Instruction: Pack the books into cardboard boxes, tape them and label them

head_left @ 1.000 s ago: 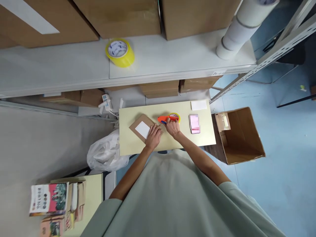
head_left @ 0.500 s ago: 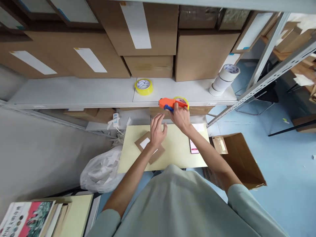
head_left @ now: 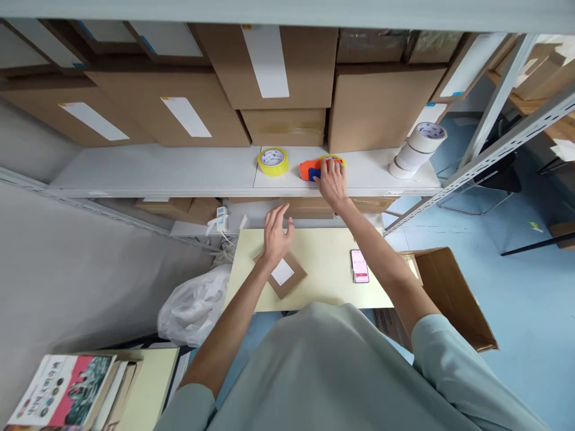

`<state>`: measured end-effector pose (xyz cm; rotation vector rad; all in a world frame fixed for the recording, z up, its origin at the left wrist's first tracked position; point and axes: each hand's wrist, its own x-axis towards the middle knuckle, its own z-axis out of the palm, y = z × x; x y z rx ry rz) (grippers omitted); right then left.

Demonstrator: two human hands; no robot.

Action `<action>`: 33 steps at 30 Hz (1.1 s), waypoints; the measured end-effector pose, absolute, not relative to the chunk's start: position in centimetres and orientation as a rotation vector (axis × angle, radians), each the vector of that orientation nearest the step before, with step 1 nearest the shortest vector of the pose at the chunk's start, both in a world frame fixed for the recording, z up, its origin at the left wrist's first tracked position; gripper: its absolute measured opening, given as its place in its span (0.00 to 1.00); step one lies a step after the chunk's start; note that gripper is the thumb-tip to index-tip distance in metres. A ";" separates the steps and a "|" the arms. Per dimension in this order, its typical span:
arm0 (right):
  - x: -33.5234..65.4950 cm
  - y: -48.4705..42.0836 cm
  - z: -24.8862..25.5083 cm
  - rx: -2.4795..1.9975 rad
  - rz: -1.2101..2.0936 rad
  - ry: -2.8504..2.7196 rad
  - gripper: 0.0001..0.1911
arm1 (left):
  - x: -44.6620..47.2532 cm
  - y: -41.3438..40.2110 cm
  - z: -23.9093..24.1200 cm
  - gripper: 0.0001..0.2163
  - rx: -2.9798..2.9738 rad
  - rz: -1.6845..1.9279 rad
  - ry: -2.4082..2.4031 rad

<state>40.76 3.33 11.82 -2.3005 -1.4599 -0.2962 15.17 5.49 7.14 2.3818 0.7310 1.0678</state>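
My right hand [head_left: 333,184] reaches to the grey shelf with its fingers around an orange and blue tape dispenser [head_left: 309,170] loaded with yellow tape. The dispenser appears to rest on the shelf surface, partly covered by my fingers. To its left lies a yellow roll of tape [head_left: 273,161]. My left hand [head_left: 276,236] is open and empty, fingers apart, over the far left corner of a small brown parcel [head_left: 291,281]. That parcel has a white label and lies on the cream table [head_left: 330,293]; whether my hand touches it, I cannot tell.
A phone [head_left: 359,266] lies on the table's right side. Stacked white tape rolls [head_left: 415,149] stand at the right of the shelf [head_left: 179,170]. Large cardboard boxes [head_left: 386,108] line its back. An open carton [head_left: 449,293] is at right, a white plastic bag [head_left: 193,305] at left.
My right hand has moved forward with the tape dispenser, from over the shelf's front edge onto the shelf. My left hand has shifted left, still empty. The view has moved slightly.
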 end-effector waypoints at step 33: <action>26.7 -26.9 -5.8 -2.033 0.880 -0.237 0.39 | 10.5 -3.8 -7.6 0.25 1.772 0.501 1.180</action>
